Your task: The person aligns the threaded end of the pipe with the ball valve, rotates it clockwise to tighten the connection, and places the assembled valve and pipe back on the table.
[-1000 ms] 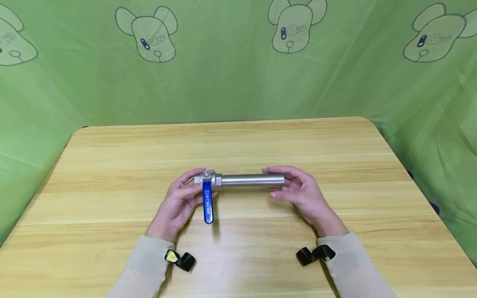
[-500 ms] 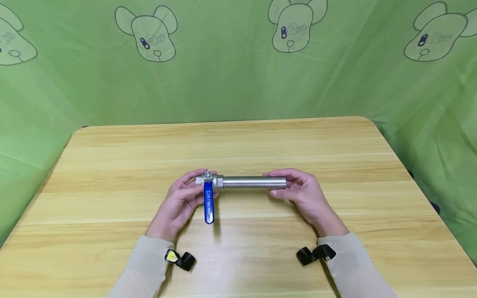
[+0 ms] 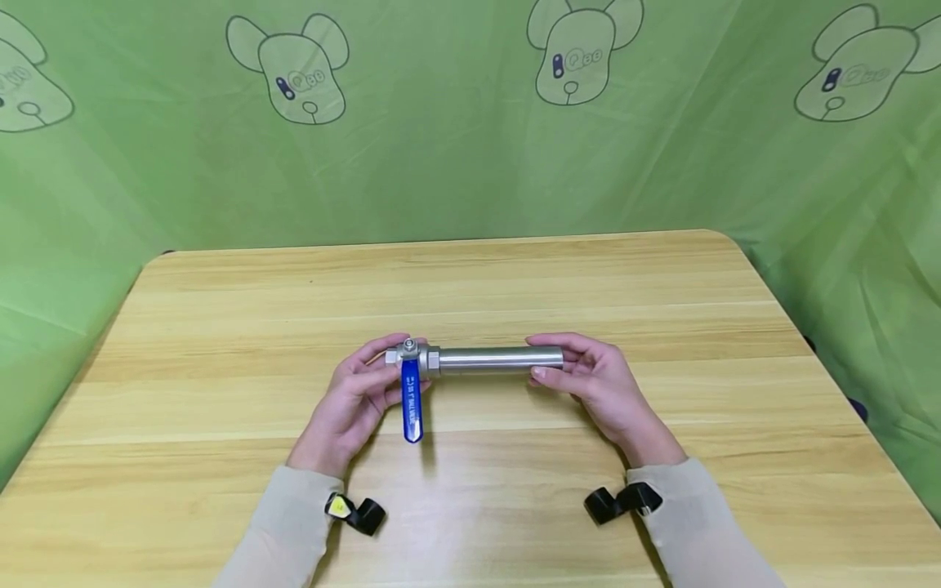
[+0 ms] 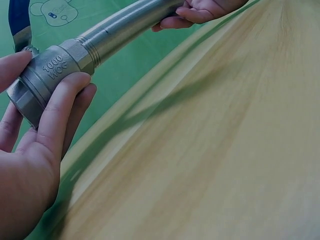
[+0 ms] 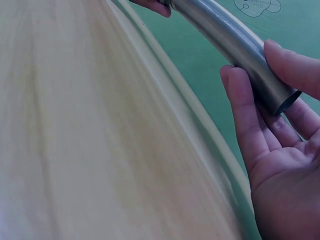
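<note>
A metal ball valve (image 4: 47, 75) with "1000 WOG" cast on its body is held in my left hand (image 3: 351, 400), thumb on one side and fingers curled round the other. Its blue lever handle (image 3: 412, 400) points toward me in the head view. A smooth steel pipe (image 3: 492, 359) joins the valve's right side, with a little screw thread showing at the joint in the left wrist view. Around the pipe's far right end, my right hand (image 3: 595, 384) pinches it between thumb and fingers. The pipe's open end (image 5: 289, 102) faces my right palm. Both pieces are held above the table.
A wood-grain table (image 3: 470, 506) with rounded far corners lies beneath the hands. Green cloth (image 3: 441, 163) printed with mouse-head outlines hangs behind and at the sides. Black wrist mounts (image 3: 356, 513) sit on both beige sleeves.
The right thumb has come up from below the pipe and now presses against its near side. The pipe and valve have shifted very slightly right and down. My left hand keeps its grip.
</note>
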Available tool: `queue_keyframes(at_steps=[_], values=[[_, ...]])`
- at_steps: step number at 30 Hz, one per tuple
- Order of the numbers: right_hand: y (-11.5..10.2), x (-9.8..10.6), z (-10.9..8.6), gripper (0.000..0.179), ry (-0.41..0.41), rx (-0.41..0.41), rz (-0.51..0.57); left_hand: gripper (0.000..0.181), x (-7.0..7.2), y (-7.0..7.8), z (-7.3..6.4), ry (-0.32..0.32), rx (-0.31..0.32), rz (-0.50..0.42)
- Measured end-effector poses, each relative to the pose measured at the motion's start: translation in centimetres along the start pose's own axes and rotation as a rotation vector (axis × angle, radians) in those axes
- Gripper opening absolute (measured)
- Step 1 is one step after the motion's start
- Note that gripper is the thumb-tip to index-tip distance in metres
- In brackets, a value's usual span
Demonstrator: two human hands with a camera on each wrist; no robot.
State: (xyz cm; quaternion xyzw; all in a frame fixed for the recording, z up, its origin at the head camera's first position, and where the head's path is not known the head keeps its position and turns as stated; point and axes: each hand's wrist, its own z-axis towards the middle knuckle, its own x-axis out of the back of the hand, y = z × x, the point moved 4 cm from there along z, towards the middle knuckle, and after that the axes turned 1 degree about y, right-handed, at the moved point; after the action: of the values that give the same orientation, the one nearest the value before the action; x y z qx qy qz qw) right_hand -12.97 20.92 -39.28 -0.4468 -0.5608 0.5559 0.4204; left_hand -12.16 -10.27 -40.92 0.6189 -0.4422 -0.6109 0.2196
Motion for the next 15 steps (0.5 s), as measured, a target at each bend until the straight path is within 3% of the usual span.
queue_keyframes(at_steps=[15], values=[[0.33, -0.12, 0.16, 0.04, -0.047, -0.004, 0.029, 0.038, 0.07, 0.0, 0.0, 0.002, 0.007, 0.007]])
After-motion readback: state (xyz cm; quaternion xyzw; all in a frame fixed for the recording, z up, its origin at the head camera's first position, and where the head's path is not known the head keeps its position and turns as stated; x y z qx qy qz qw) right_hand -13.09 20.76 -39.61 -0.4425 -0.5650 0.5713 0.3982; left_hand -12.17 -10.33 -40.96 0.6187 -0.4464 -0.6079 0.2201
